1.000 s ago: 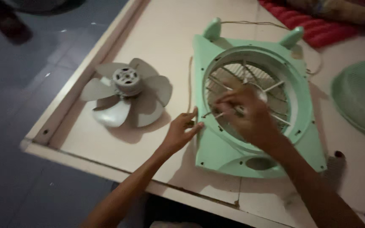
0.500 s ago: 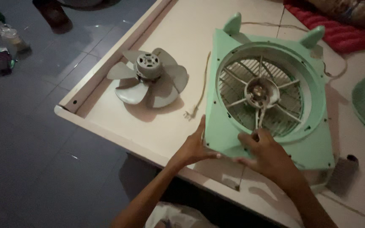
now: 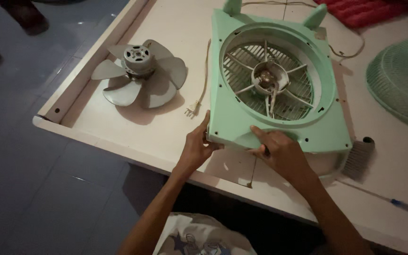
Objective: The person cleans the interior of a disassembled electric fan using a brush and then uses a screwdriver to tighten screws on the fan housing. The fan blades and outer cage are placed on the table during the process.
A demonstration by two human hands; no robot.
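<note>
Two bare forearms are seen from above, entering from the bottom edge of the head view. No sleeves, watch, bracelets or rings are seen on either arm. The left hand (image 3: 195, 147) and the right hand (image 3: 282, 153) are both bare, without gloves. The forearms are slender, and the scene is dimly lit, so fine detail is lost. Between the arms, at the bottom of the frame, a piece of light-coloured clothing (image 3: 204, 238) is visible, printed with a faint darker pattern that includes star shapes.
</note>
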